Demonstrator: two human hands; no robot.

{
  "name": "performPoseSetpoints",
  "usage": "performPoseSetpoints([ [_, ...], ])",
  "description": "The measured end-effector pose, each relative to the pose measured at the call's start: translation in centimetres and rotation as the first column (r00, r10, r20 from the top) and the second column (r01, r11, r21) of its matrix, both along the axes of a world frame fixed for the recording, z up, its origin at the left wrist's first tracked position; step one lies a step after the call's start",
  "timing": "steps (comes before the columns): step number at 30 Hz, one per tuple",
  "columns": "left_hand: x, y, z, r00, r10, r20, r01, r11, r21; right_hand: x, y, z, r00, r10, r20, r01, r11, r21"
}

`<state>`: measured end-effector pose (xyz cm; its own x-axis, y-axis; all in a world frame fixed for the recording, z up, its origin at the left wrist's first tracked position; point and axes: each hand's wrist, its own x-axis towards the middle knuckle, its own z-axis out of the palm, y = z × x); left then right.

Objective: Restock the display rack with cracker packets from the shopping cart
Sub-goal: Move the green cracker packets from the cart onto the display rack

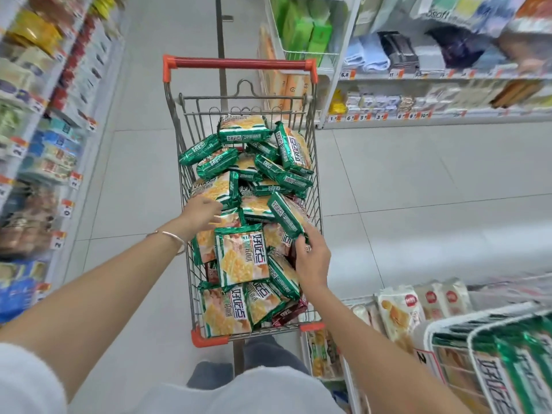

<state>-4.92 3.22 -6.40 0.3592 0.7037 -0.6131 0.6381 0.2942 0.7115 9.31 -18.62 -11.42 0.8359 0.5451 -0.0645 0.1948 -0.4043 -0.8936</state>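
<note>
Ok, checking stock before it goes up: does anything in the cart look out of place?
Among the green cracker packets heaped in the shopping cart, a few dark red packets lie half buried at the near end, unlike the rest.

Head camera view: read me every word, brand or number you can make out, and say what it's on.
"好吃点": on the cracker packets in the shopping cart and in the display rack.
"soft": on a pale pack on the top right shelf.
"6,8" and "11": on price tags under the towels.
"10": on a lower price tag.
Other tags and small print: too blurred.
</note>
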Motion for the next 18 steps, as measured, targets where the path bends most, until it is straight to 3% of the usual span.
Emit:
performPoseSetpoints([
  [2, 0.8, -0.3, 0.8, 0.99, 0.036, 0.139, 0.01, 0.948, -0.319, 0.0, -0.2, 0.4, 0.946, 0.177, 0.271, -0.198, 0.979, 0.054],
  [4, 1.5, -0.7, 1.6, 0.968, 0.085, 0.237, 0.062, 0.83, -0.554, 0.1, -0.1, 0.2, 0.792, 0.318, 0.521, -0.402, 0.914, 0.054],
  [6, 2.1, -0.9, 2.3, 0.971, 0.075, 0.225, 0.073, 0.807, -0.586, 0.3, 0.3, 0.1, 0.629, 0.392, 0.671, -0.524, 0.852, -0.007],
  [7, 2.3, -1.0, 2.7, 0.98, 0.038, 0.194, 0.076, 0.832, -0.549, 0.3, 0.3, 0.0, 0.592, 0.424, 0.685, -0.547, 0.836, -0.044],
  [13, 0.5, 0.4, 2.9, 0.984, 0.022, 0.178, 0.072, 0.86, -0.505, 1.2, 1.0, 0.4, 0.665, 0.608, 0.434, -0.532, 0.793, -0.297],
  [16, -0.1, 0.8, 3.4, 0.98, 0.065, 0.186, 0.027, 0.892, -0.45, 3.3, 3.9, 1.8, 0.845, 0.479, 0.239, -0.417, 0.869, -0.267],
  [18, -0.5, 1.1, 3.5, 0.979, 0.085, 0.188, 0.0, 0.912, -0.411, 5.4, 7.1, 2.7, 0.903, 0.393, 0.172, -0.345, 0.903, -0.254],
])
